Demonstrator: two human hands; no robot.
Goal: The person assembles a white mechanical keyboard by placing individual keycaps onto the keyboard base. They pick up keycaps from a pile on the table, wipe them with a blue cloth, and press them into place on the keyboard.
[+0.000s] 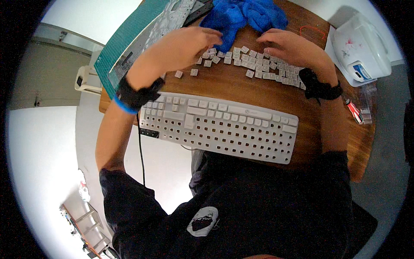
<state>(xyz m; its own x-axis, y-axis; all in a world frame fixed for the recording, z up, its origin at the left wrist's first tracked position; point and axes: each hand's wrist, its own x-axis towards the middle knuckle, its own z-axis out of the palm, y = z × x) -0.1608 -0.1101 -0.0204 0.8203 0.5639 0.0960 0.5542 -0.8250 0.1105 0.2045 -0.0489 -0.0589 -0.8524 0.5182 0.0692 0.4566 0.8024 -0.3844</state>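
Observation:
My left hand (194, 43) reaches over the far left end of a scatter of pale keycaps (258, 67), its fingertips beside the lower edge of a blue cloth (241, 17). Its fingers stretch to the right, slightly bent; no object shows in them. Across from it, my right hand (291, 45) hovers over the right part of the keycaps, thumb and fingers apart, holding nothing visible. Nearer my body lies a white keyboard (224, 127), turned so its bare key openings face me. Along its far side some white keys are still seated.
A green cutting mat (113, 54) and a grey metal-looking plate (166, 23) lie at the back left. At the right stand a white plastic box (361, 45) and a red-handled tool (354, 111). A black cable (141, 155) hangs over the table's near-left edge.

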